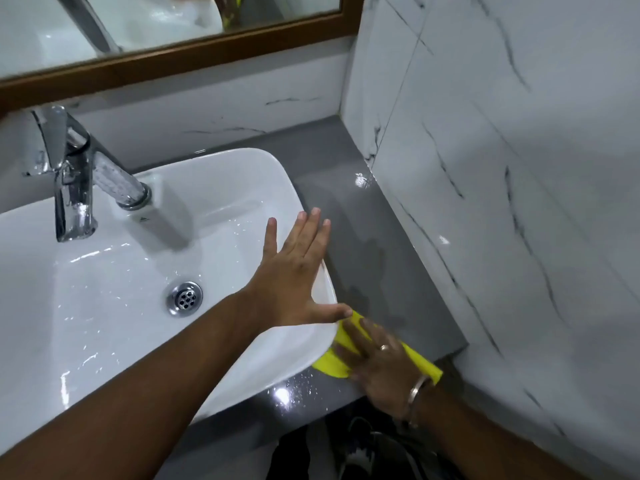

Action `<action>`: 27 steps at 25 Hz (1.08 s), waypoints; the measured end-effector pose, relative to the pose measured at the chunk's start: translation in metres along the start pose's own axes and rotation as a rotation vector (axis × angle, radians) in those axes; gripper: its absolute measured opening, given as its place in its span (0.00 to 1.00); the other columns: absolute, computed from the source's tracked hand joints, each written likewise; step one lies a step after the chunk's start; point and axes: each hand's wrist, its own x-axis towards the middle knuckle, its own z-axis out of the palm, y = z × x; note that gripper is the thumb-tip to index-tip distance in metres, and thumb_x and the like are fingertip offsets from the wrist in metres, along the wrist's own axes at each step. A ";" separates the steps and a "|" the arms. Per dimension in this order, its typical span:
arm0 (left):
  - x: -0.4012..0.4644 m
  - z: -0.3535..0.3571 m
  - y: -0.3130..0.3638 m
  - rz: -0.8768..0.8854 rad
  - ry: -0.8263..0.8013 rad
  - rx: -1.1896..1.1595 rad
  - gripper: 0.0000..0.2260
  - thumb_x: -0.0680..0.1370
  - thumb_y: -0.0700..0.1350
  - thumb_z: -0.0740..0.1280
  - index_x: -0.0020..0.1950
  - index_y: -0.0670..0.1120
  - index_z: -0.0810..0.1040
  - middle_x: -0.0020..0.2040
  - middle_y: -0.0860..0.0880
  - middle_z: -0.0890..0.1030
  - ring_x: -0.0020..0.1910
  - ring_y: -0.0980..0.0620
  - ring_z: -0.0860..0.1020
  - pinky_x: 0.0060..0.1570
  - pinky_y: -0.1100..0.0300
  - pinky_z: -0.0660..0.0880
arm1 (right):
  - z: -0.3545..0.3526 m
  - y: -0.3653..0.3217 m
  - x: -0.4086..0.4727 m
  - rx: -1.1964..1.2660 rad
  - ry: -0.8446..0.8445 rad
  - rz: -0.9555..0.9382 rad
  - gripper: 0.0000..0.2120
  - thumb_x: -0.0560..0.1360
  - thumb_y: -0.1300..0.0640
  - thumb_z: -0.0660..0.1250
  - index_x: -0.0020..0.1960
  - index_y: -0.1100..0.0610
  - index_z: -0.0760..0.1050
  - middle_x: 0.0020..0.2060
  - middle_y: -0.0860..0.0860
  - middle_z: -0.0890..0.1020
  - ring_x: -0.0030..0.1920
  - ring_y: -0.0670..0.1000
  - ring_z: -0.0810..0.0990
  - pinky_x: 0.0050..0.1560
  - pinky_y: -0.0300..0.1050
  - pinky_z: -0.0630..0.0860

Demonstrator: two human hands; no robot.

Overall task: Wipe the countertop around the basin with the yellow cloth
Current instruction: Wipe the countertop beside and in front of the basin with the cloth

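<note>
A white basin (114, 271) sits on a grey countertop (374, 216). The yellow cloth (420, 362) lies flat on the countertop at the basin's front right corner. My right hand (381, 362) presses down on the cloth with its fingers spread over it. My left hand (294, 268) rests flat on the basin's right rim, fingers apart, holding nothing; its thumb tip touches the cloth's far end. Wet streaks show on the grey surface beyond the cloth.
A chrome tap (76, 174) stands at the basin's back left, and the drain (184, 298) is in the bowl. A marble-patterned wall (502, 168) closes the counter on the right. A wood-framed mirror (180, 60) hangs behind. Water droplets lie along the counter's front edge (294, 393).
</note>
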 end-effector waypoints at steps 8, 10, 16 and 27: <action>-0.146 0.025 0.002 -0.523 -0.003 -0.028 0.41 0.72 0.74 0.38 0.79 0.51 0.44 0.80 0.42 0.46 0.77 0.36 0.49 0.71 0.33 0.44 | -0.012 0.024 0.027 0.035 0.249 0.876 0.27 0.73 0.46 0.54 0.71 0.49 0.63 0.72 0.60 0.65 0.70 0.66 0.63 0.67 0.62 0.62; -0.198 0.023 -0.030 -0.642 -0.005 0.022 0.42 0.72 0.74 0.39 0.79 0.50 0.51 0.80 0.42 0.53 0.77 0.36 0.53 0.70 0.32 0.45 | -0.002 -0.030 0.023 0.105 0.235 0.816 0.27 0.72 0.47 0.56 0.71 0.49 0.64 0.73 0.59 0.65 0.71 0.65 0.62 0.67 0.60 0.61; -0.278 0.011 -0.107 -0.663 0.012 0.066 0.39 0.74 0.72 0.43 0.79 0.49 0.51 0.80 0.43 0.53 0.78 0.40 0.50 0.70 0.33 0.39 | -0.014 -0.024 0.004 0.004 0.113 0.402 0.27 0.68 0.50 0.54 0.67 0.45 0.68 0.68 0.61 0.72 0.64 0.65 0.69 0.50 0.63 0.76; -0.282 0.025 -0.116 -0.692 0.135 0.065 0.35 0.76 0.66 0.49 0.79 0.50 0.51 0.79 0.43 0.55 0.78 0.42 0.51 0.73 0.34 0.39 | 0.027 -0.200 0.050 0.476 0.002 0.200 0.30 0.68 0.45 0.54 0.70 0.46 0.65 0.71 0.57 0.69 0.69 0.63 0.68 0.66 0.58 0.63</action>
